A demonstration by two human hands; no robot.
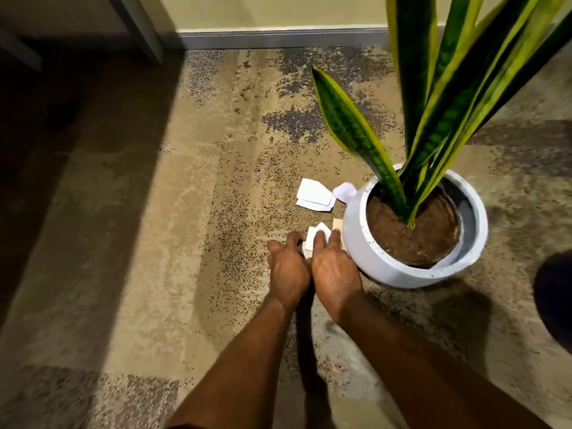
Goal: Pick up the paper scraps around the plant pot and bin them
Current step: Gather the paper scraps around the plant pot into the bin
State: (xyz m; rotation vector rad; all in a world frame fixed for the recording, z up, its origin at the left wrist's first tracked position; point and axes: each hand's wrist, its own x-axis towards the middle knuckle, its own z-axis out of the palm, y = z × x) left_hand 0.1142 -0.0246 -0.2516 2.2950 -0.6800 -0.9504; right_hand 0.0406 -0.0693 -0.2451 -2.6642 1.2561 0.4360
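A white round plant pot [371,258] with a tall striped-leaf plant stands on the carpet. White paper scraps [312,195] lie left of the pot, with a crumpled piece [345,191] against its rim. Nearer to me, more white scraps [314,235] and a tan scrap [337,225] lie by the pot's near-left side. My left hand [286,264] and my right hand [334,267] reach side by side onto these near scraps, fingers curled over the paper. Whether either hand grips a scrap is hidden by the fingers. No bin is in view.
The plant's long leaves [356,128] lean out over the floor above the scraps. A wall with a grey skirting board [278,38] runs along the back. A furniture leg [136,26] and deep shadow fill the left. A dark rounded object [557,301] sits at the right edge.
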